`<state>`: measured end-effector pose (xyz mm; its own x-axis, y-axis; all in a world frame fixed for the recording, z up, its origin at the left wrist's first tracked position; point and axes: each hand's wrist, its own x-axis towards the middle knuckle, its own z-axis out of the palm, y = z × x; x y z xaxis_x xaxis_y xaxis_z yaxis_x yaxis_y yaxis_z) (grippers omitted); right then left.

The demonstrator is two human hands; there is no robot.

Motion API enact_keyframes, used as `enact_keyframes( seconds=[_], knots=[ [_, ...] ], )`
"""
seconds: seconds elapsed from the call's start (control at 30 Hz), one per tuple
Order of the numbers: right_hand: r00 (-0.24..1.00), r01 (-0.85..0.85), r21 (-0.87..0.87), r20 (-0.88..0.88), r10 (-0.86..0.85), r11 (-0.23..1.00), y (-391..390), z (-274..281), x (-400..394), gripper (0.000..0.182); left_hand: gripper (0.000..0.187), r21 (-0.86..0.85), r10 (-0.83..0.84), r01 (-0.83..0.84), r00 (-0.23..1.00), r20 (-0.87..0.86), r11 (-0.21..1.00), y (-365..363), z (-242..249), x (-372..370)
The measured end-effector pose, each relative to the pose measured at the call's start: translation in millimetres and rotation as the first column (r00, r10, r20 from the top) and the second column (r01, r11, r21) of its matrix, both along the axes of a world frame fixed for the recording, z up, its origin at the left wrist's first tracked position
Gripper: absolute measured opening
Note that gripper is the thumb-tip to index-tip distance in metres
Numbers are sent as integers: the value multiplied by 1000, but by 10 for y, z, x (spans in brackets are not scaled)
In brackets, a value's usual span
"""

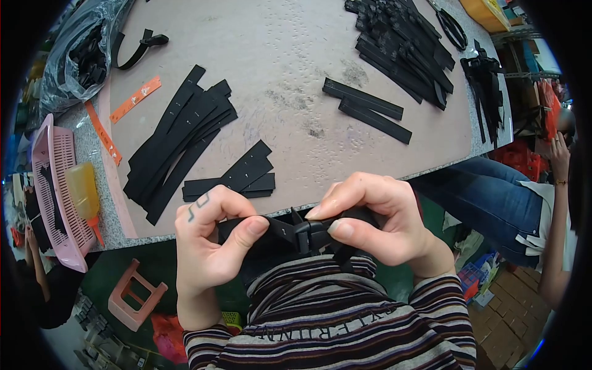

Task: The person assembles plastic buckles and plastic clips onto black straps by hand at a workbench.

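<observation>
Close to my body, just off the table's front edge, I hold a black strap and a black plastic buckle. My left hand (213,231) pinches the black strap (283,230) between thumb and forefinger. My right hand (376,219) grips the black buckle (303,237) from the other side, thumb and forefinger along it. The strap reaches the buckle between my hands; whether it is threaded through cannot be made out. Short black strips (243,172) lie on the table beyond my left hand, and two more black strips (370,112) lie farther off to the right.
A larger pile of black strips (176,135) lies left, near orange tapes (135,98). Another heap (401,49) sits far right by scissors (452,28). A pink basket (71,185) and yellow bottle (83,191) stand left. A person in jeans (493,203) is at right.
</observation>
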<state>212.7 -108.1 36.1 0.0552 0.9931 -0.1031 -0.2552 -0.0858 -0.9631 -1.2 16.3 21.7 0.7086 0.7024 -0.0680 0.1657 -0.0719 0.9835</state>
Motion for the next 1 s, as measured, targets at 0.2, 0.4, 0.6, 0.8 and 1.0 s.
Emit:
enact_keyframes(
  seconds=[0.2,0.4,0.6,0.8,1.0],
  knots=[
    [976,-129,46,181,119,991,37,19,78,23,19,379,-21,-39,988,153,925,-11,58,40],
    [844,-181,155,532,72,971,88,-16,-16,27,18,372,-67,29,994,89,928,-44,147,91],
    [878,-162,177,475,60,971,96,-8,-27,20,17,141,3,-13,998,70,990,-63,174,69],
    [904,-183,114,409,122,976,103,25,-11,17,17,174,-23,15,999,47,985,-42,160,82],
    [880,-100,179,475,3,979,125,-6,-86,11,17,220,-5,-11,997,74,976,-41,138,84]
  ],
)
